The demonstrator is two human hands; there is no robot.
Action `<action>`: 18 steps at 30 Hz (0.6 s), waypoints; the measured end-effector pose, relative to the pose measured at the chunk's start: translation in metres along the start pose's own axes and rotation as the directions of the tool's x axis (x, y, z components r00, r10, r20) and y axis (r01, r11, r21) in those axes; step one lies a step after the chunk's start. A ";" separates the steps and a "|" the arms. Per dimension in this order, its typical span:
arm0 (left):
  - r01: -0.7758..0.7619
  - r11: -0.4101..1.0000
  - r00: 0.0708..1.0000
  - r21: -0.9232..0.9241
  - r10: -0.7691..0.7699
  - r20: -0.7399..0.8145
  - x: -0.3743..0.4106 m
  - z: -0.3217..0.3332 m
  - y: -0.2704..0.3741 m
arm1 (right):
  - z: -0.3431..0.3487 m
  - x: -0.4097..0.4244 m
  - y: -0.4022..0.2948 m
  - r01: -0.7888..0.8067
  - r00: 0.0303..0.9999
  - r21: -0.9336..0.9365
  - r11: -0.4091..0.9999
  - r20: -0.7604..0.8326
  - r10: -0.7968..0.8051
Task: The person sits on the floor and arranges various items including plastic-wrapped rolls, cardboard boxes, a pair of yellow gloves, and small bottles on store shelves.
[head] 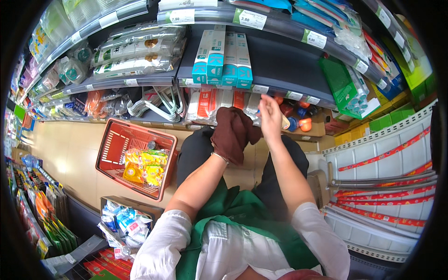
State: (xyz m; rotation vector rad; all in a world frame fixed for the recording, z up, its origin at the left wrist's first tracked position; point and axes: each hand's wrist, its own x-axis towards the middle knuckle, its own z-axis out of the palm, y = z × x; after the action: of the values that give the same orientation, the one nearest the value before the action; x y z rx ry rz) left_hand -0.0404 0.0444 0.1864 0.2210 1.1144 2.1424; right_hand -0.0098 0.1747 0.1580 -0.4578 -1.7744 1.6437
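Note:
A dark brown cloth (pixel 232 134) drapes over my left hand (pixel 214 146) and hides nearly all of it. The wrist below wears a thin bracelet. My right hand (pixel 270 119) is raised just right of the cloth, apart from it, fingers loosely extended towards the shelf edge and holding nothing that I can see. Beyond both hands, the lower shelf holds plastic-wrapped packs with red labels (pixel 207 103). Teal-and-white long boxes (pixel 224 59) stand together on the shelf above. Close to my right hand are an orange-capped item (pixel 305 124) and several small coloured things.
On the floor to my left sits a red shopping basket (pixel 138 127) containing yellow packets (pixel 145 166). Behind it is a cardboard box of packets (pixel 127 224). White hangers (pixel 162 105) stick out low. A white rack panel (pixel 381 161) stands right; a green box (pixel 341 84) leans on the shelf.

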 end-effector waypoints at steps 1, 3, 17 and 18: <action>0.014 0.979 1.000 -0.203 -0.019 -0.023 0.004 0.001 0.003 | 0.010 0.015 0.003 -0.123 0.992 0.158 0.980 -0.015 0.127; 0.030 0.902 1.000 -0.431 -0.029 0.009 0.014 -0.007 0.001 | 0.028 0.042 -0.007 -0.428 0.895 0.253 0.868 -0.017 0.446; 0.040 0.957 0.983 -0.286 0.014 0.183 0.020 -0.012 0.007 | -0.073 0.082 -0.021 -0.207 0.923 0.584 0.785 -0.149 0.354; 0.145 0.894 0.975 -0.424 -0.055 0.217 0.018 -0.006 0.008 | -0.103 0.079 -0.027 -0.150 0.927 0.567 0.810 -0.203 0.314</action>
State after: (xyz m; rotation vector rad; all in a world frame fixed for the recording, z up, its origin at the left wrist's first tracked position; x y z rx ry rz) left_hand -0.0606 0.0492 0.1859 0.1595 0.4964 2.1582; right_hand 0.0078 0.2990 0.2016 -0.6267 -0.9968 2.0375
